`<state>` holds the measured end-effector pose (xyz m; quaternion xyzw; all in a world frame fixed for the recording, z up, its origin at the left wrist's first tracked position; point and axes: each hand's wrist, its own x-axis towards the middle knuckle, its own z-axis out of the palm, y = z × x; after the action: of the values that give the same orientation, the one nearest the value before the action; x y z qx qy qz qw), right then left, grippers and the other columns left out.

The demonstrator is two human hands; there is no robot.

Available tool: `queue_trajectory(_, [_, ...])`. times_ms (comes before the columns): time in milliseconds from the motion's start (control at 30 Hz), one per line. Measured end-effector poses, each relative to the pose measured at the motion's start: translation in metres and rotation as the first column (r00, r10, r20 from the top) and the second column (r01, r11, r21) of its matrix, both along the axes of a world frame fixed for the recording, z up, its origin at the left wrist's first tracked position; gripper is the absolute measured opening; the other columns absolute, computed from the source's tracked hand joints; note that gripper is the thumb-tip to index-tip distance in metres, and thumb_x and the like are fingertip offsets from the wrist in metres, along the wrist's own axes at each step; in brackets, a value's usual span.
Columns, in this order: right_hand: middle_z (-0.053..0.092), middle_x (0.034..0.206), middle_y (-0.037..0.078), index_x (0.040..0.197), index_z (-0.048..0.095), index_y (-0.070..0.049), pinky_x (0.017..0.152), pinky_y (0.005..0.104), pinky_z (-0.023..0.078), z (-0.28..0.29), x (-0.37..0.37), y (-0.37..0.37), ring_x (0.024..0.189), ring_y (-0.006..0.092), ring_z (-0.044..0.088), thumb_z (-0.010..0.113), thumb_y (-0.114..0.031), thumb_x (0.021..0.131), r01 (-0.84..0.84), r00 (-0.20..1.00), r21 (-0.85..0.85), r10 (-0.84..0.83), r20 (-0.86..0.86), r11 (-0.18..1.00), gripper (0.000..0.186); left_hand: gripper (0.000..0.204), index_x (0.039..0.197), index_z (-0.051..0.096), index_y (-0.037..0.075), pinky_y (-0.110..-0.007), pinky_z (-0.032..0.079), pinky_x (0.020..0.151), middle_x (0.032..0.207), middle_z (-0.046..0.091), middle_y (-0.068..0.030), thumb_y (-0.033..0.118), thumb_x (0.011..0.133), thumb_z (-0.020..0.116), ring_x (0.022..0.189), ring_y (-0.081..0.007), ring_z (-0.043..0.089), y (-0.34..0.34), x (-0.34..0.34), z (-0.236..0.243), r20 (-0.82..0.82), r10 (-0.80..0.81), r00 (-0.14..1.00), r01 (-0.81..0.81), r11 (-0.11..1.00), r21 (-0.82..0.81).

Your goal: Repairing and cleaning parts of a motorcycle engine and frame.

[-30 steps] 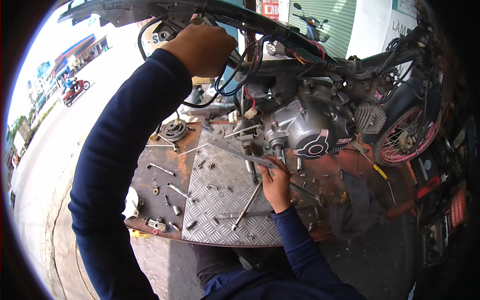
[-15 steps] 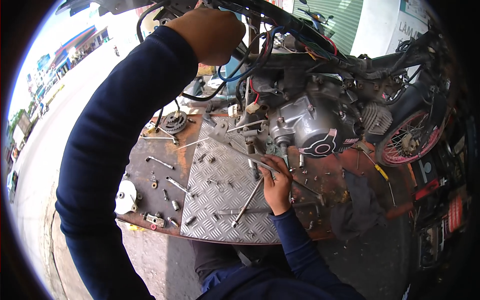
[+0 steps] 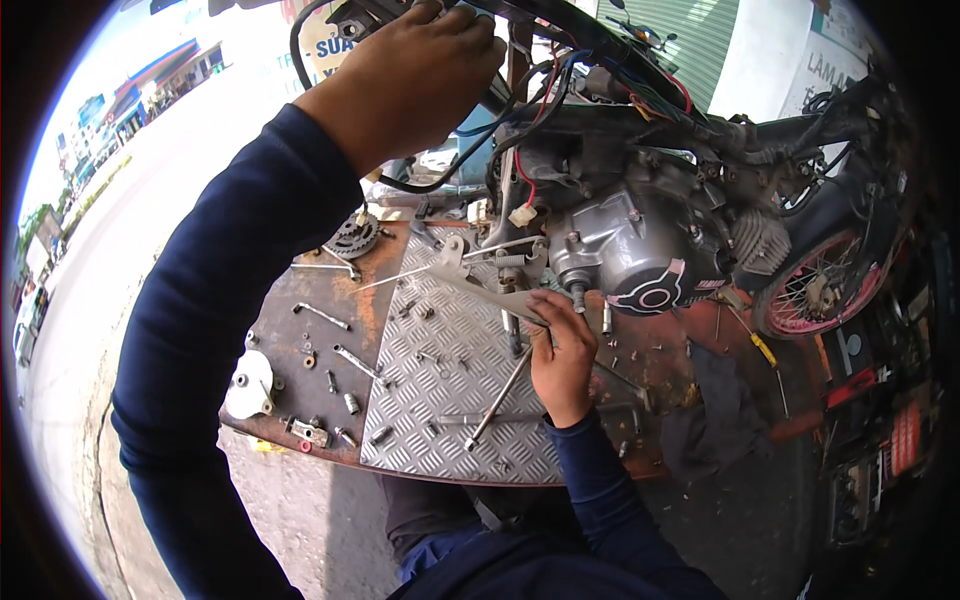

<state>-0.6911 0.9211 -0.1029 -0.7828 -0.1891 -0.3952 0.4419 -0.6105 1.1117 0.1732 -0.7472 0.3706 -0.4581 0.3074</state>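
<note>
Your left hand [image 3: 420, 80] grips the frame tube [image 3: 590, 45], painted black metal with a slight gloss. Your right hand [image 3: 562, 350] holds a bracket [image 3: 480, 285] of dull grey cast metal. Beneath it lies the tread plate [image 3: 450, 400], bright metal with a raised, embossed pattern. The bench [image 3: 300, 345] around it is rusty brown steel, rough and matt. The engine [image 3: 640, 250] case looks like smooth, satin silver metal. The wrench [image 3: 358, 362] and sprocket [image 3: 353, 236] are bare steel, dull. The white cover [image 3: 250, 385] looks smooth and matt. Your sleeves [image 3: 220, 330] are dark blue knit cloth, matt. The rag [image 3: 715, 410] is dark, crumpled cloth. The screwdriver [image 3: 762, 348] handle is yellow plastic.
</note>
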Motion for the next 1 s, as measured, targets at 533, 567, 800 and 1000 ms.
queue_trajectory(533, [0.067, 0.106, 0.015, 0.101, 0.064, 0.002, 0.082, 0.0375, 0.052, 0.006, 0.003, 0.005, 0.094, 0.0339, 0.066, 0.062, 0.008, 0.08, -0.001, 0.999, 0.025, 0.0, 0.044, 1.0, 0.022, 0.013, 0.09, 0.071, 0.002, -0.037, 0.051, 0.074, 0.084, 0.068, -0.0096, 0.005, 0.078, 0.075, 0.081, -0.0268, 0.065, 0.019, 0.04, -0.203, -0.747, -0.63, 0.211, -0.018, 0.762, -0.648])
queue_trajectory(567, [0.067, 0.106, 0.015, 0.101, 0.064, 0.002, 0.082, 0.0375, 0.052, 0.006, 0.005, 0.003, 0.094, 0.0339, 0.066, 0.062, 0.008, 0.08, 0.008, 0.999, 0.024, -0.009, 0.045, 1.0, 0.022, 0.011, 0.088, 0.072, 0.004, -0.038, 0.052, 0.072, 0.079, 0.068, -0.0107, 0.007, 0.078, 0.074, 0.077, -0.029, 0.066, 0.015, 0.042, -0.2, -0.712, -0.633, 0.304, 0.027, 0.753, -0.658])
queue_trajectory(800, [0.068, 0.104, 0.015, 0.099, 0.064, 0.003, 0.08, 0.0371, 0.052, 0.004, 0.005, 0.005, 0.091, 0.0338, 0.067, 0.064, 0.004, 0.082, 0.014, 0.999, 0.059, -0.017, 0.051, 0.998, 0.016, 0.006, 0.084, 0.069, 0.01, -0.041, 0.053, 0.068, 0.079, 0.069, -0.0119, 0.01, 0.079, 0.068, 0.075, -0.0325, 0.067, 0.004, 0.051, -0.186, -0.841, -0.275, 0.467, -0.11, 0.925, -0.363])
queue_trajectory(1000, [0.068, 0.105, 0.014, 0.099, 0.065, 0.002, 0.08, 0.0377, 0.052, 0.01, 0.001, 0.009, 0.093, 0.0335, 0.066, 0.064, 0.008, 0.079, 0.002, 0.999, 0.051, -0.004, 0.041, 0.999, 0.021, 0.009, 0.089, 0.07, 0.003, -0.039, 0.053, 0.07, 0.081, 0.07, -0.0114, 0.008, 0.084, 0.064, 0.076, -0.0299, 0.068, 0.014, 0.055, -0.185, -0.868, -0.383, 0.315, -0.023, 0.912, -0.41])
